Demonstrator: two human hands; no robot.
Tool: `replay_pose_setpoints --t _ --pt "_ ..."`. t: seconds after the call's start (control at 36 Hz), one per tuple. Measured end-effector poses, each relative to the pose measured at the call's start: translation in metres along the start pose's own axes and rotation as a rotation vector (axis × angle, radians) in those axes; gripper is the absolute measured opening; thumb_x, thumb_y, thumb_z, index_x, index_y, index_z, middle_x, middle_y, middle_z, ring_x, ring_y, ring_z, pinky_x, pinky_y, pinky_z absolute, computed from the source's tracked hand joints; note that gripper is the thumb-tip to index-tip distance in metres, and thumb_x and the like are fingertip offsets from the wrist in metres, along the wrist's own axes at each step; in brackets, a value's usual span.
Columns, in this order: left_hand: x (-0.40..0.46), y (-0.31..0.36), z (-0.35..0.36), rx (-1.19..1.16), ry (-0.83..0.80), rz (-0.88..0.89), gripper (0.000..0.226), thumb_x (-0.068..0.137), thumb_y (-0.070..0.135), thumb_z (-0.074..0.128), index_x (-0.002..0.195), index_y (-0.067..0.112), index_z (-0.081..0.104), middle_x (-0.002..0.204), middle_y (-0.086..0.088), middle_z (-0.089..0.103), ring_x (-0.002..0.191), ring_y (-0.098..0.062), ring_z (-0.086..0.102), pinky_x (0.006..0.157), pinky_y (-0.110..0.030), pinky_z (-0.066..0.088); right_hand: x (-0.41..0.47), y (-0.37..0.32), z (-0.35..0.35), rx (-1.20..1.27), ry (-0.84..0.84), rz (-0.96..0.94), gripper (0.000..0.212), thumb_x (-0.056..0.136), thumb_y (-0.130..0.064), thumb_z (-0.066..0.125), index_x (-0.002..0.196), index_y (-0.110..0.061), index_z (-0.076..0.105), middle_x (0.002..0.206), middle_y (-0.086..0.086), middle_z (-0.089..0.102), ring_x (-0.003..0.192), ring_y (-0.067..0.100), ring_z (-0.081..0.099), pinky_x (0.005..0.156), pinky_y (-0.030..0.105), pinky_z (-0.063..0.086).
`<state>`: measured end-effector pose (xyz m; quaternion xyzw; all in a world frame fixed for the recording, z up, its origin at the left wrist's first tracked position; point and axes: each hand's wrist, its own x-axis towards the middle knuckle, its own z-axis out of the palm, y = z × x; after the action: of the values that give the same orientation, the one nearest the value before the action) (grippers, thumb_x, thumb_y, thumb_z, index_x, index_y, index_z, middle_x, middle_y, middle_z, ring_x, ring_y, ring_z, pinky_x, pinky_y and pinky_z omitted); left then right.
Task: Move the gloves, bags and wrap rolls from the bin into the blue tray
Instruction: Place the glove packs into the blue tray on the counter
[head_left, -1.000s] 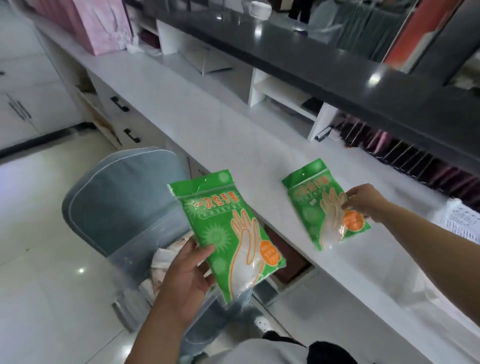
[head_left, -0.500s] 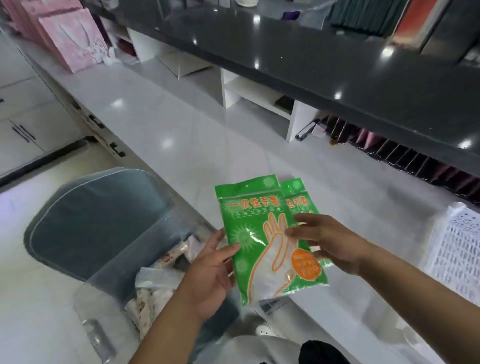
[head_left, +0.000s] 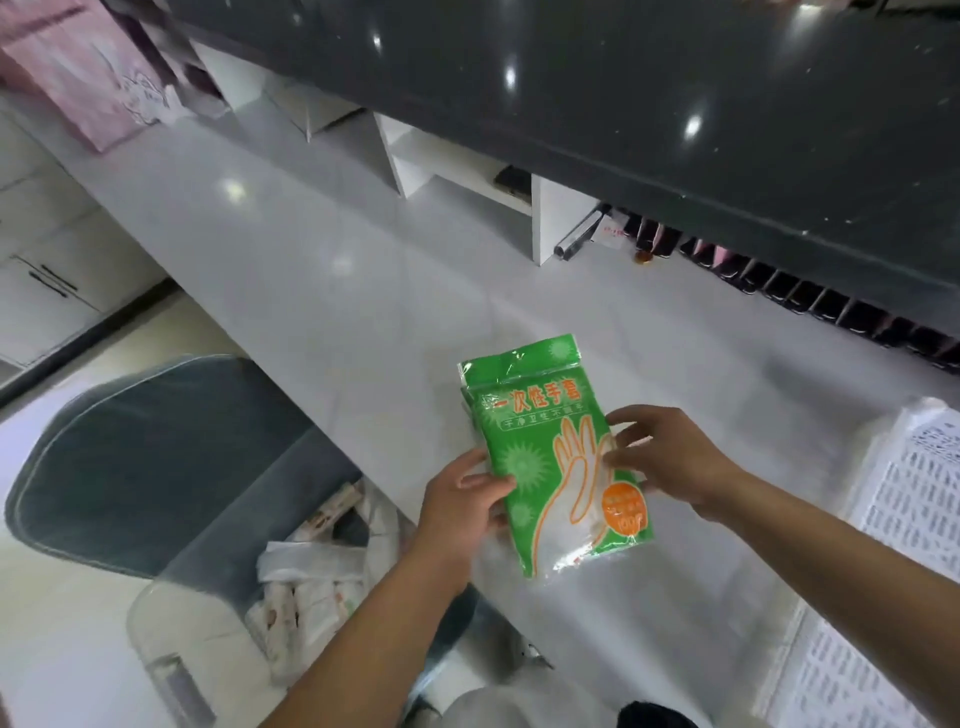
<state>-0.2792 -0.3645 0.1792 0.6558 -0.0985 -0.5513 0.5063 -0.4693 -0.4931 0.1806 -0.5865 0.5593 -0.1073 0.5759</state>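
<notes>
Here, the left hand (head_left: 457, 499) and right hand (head_left: 670, 457) grip opposite edges of stacked green glove packs (head_left: 550, 447) above the white surface (head_left: 363, 291). Lower left, the clear bin (head_left: 171, 639) holds white bags (head_left: 311, 564). A white perforated tray (head_left: 904, 519) sits right, a dark shelf (head_left: 623, 93) overhead.

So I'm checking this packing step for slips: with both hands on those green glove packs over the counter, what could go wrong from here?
1. The green glove packs are stacked, glossy and held only at their edges by the left hand and right hand; the hidden lower pack could slide out.
2. They sit near the counter edge above the clear bin, so a dropped pack may fall back in.
3. The perforated tray lies off to the right, only partly in view; a hurried reach could miss it.
</notes>
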Motion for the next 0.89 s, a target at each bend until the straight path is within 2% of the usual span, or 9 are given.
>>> replay_pose_setpoints --t 0.17,0.28,0.33,0.39,0.47,0.53,0.67,0.78,0.89 --pt "0.004 -0.015 0.015 0.008 0.138 0.018 0.037 0.086 -0.015 0.063 0.110 0.012 0.067 0.085 -0.008 0.076 0.077 -0.025 0.074 0.063 -0.031 0.063 0.018 0.017 0.005 -0.147 0.006 -0.047 0.040 0.077 -0.008 0.076 0.110 -0.029 0.069 0.090 0.003 0.069 0.080 0.019 0.069 0.072 0.038 0.060" --pt "0.004 -0.018 0.014 0.093 0.202 0.072 0.037 0.085 -0.013 0.065 0.099 0.021 0.074 0.093 -0.018 0.076 0.099 -0.036 0.072 0.086 -0.052 0.059 0.022 0.021 0.008 -0.195 0.017 -0.060 0.041 0.076 -0.015 0.079 0.114 -0.028 0.070 0.088 -0.006 0.068 0.080 0.009 0.066 0.071 0.030 0.056" --pt "0.005 -0.018 0.012 0.132 0.203 0.083 0.040 0.084 -0.012 0.066 0.090 0.026 0.074 0.086 -0.009 0.077 0.098 -0.035 0.072 0.090 -0.053 0.057 0.024 0.022 0.009 -0.201 0.020 -0.044 0.041 0.074 -0.019 0.080 0.114 -0.024 0.070 0.090 -0.008 0.068 0.081 0.009 0.066 0.074 0.032 0.057" --pt "0.007 -0.017 0.009 0.202 0.206 0.097 0.035 0.085 -0.006 0.069 0.107 0.021 0.073 0.092 -0.002 0.076 0.099 -0.029 0.072 0.094 -0.050 0.056 0.026 0.021 0.008 -0.167 0.032 -0.023 0.043 0.075 -0.024 0.081 0.116 -0.022 0.068 0.096 -0.005 0.068 0.083 0.014 0.067 0.072 0.034 0.057" --pt "0.012 -0.014 0.005 0.189 0.174 0.007 0.067 0.085 0.005 0.074 0.145 0.015 0.047 0.118 -0.006 0.068 0.108 -0.029 0.068 0.098 -0.054 0.053 0.030 0.014 0.005 0.042 -0.005 0.081 0.049 0.080 -0.024 0.080 0.124 -0.019 0.060 0.106 0.006 0.067 0.083 0.022 0.068 0.058 0.032 0.056" --pt "0.018 -0.012 0.001 0.118 0.115 -0.074 0.073 0.085 0.004 0.074 0.149 0.014 0.039 0.111 -0.008 0.070 0.097 -0.026 0.071 0.091 -0.053 0.057 0.031 0.006 0.001 0.117 -0.059 0.157 0.048 0.083 -0.020 0.076 0.127 -0.017 0.056 0.104 0.010 0.067 0.082 0.024 0.067 0.052 0.030 0.055" --pt "0.024 0.001 -0.016 0.044 -0.036 -0.227 0.023 0.085 0.006 0.073 0.107 0.011 0.068 0.089 -0.008 0.077 0.077 -0.017 0.073 0.068 -0.033 0.060 0.026 -0.001 -0.003 0.135 -0.147 0.238 0.030 0.089 -0.015 0.068 0.117 -0.005 0.064 0.118 0.019 0.066 0.095 0.033 0.064 0.082 0.041 0.053" --pt "0.019 0.008 -0.029 0.009 -0.165 -0.244 0.019 0.089 0.009 0.069 0.106 0.017 0.072 0.092 -0.005 0.076 0.091 -0.022 0.068 0.077 -0.036 0.055 0.002 0.003 0.003 0.258 -0.180 0.275 0.028 0.087 -0.011 0.068 0.115 -0.004 0.066 0.115 0.015 0.067 0.095 0.029 0.061 0.090 0.040 0.045" --pt "0.008 0.012 -0.044 0.002 -0.346 -0.143 0.034 0.083 0.006 0.067 0.113 0.021 0.069 0.092 -0.003 0.077 0.074 -0.019 0.071 0.065 -0.034 0.055 -0.037 0.004 0.008 0.421 -0.235 0.213 0.034 0.087 -0.010 0.068 0.121 -0.010 0.067 0.114 0.010 0.070 0.101 0.025 0.063 0.101 0.044 0.047"
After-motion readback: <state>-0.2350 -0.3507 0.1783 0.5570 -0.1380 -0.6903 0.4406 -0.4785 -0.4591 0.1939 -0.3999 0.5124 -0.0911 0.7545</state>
